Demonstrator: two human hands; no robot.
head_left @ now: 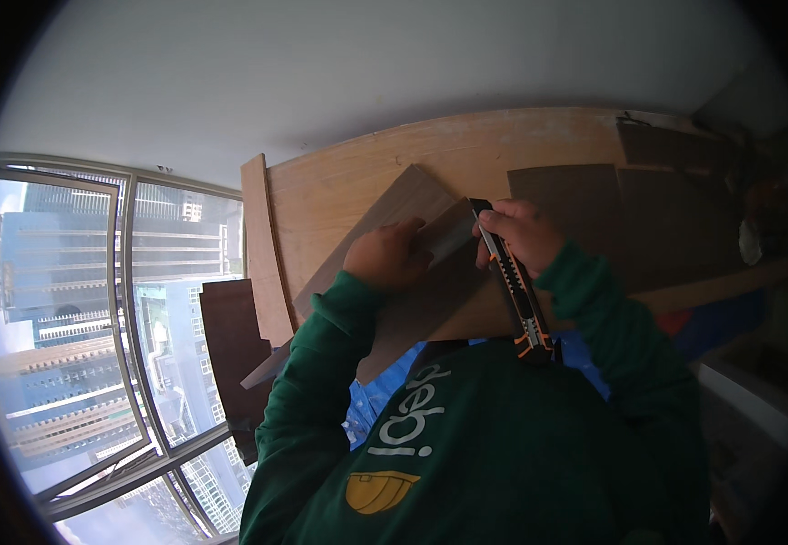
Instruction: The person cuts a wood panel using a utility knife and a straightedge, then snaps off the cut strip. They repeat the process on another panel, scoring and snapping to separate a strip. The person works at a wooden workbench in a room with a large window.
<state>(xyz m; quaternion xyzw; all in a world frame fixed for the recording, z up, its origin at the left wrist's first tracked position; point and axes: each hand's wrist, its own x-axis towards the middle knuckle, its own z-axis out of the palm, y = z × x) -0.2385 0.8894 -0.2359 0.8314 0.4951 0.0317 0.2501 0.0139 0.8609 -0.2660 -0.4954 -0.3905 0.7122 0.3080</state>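
My right hand (523, 234) is closed around a black-and-orange utility knife (516, 291). Its handle slants down toward my torso, and the front end is by my thumb, close to the planks. Curled fingers of my left hand (386, 256) hold down a flat grey strip (450, 231) that runs diagonally under the hand. Beneath the strip lies a grey-brown plank (403, 195), with a darker plank surface (435, 295) on the near side. My left palm and part of the strip are hidden from view.
A pale wooden board surface (339, 182) carries the work. More dark planks (566, 213) lie to the right. A narrow wooden board (267, 245) and a dark panel (230, 336) are at the left, before a large window (130, 300). Blue sheeting (380, 400) shows below.
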